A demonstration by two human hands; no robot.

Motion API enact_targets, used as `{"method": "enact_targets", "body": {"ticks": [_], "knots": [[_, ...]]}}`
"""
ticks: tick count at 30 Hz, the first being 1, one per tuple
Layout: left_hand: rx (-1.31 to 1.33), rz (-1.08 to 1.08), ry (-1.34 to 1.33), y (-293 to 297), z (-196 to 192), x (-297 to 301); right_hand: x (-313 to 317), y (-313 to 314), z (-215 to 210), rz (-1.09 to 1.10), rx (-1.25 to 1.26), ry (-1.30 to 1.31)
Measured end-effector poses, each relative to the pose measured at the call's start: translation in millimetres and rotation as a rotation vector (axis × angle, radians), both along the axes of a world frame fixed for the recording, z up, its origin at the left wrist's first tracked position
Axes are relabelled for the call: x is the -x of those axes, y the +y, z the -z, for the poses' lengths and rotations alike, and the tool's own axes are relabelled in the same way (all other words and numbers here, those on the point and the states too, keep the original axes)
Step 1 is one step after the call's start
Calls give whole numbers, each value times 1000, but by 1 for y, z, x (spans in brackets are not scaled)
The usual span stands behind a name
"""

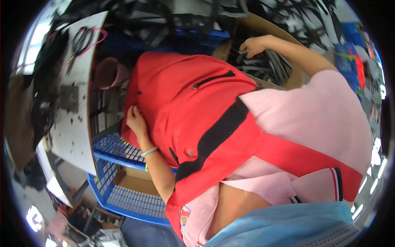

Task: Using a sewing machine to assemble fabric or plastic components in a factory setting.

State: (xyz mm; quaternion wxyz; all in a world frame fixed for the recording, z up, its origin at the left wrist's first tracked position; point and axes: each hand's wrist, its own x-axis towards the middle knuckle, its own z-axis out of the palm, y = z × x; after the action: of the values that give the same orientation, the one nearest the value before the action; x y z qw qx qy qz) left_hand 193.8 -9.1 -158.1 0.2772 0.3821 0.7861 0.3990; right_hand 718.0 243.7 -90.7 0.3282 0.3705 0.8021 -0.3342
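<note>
My left hand [136, 122] rests against the lower part of the red apron [173, 86] that I wear. Its fingers are drawn together, with a small dark spot at their tips; what they pinch I cannot make out. Away to the right, my right hand [254, 46] is over a cardboard box [295, 78] filled with dark grey and black strips [269, 68]. Those fingers are bent inward and closed, and anything between them is too small to name.
A white worktop [78, 123] with dark bits and a pair of scissors [70, 61] stands at the left. Beside it are a pinkish cylindrical container [110, 74] and blue plastic baskets [108, 193]. More black strips [164, 20] are heaped at the far side.
</note>
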Motion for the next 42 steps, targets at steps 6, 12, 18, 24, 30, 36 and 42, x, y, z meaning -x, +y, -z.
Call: {"method": "enact_targets", "body": {"ticks": [6,12,18,24,30,36,42], "knots": [[-264,-406,-270,-4,13,5,249,-19,-97,-262,-200,895],[-162,-369,-44,-27,18,-3,452,63,-115,-499,-933,1274],[-178,-336,54,-34,41,5,542,136,-84,-276,-1115,788],[-211,-303,-29,-15,27,-2,532,157,-77,-167,-1053,1041],[-192,-308,-235,-24,32,0,512,167,-109,-247,-790,880],[-96,-227,12,-14,26,-7,542,177,-116,-251,-737,839],[-30,-206,137,-17,3,-12,589,151,-130,-83,-611,1075]]}}
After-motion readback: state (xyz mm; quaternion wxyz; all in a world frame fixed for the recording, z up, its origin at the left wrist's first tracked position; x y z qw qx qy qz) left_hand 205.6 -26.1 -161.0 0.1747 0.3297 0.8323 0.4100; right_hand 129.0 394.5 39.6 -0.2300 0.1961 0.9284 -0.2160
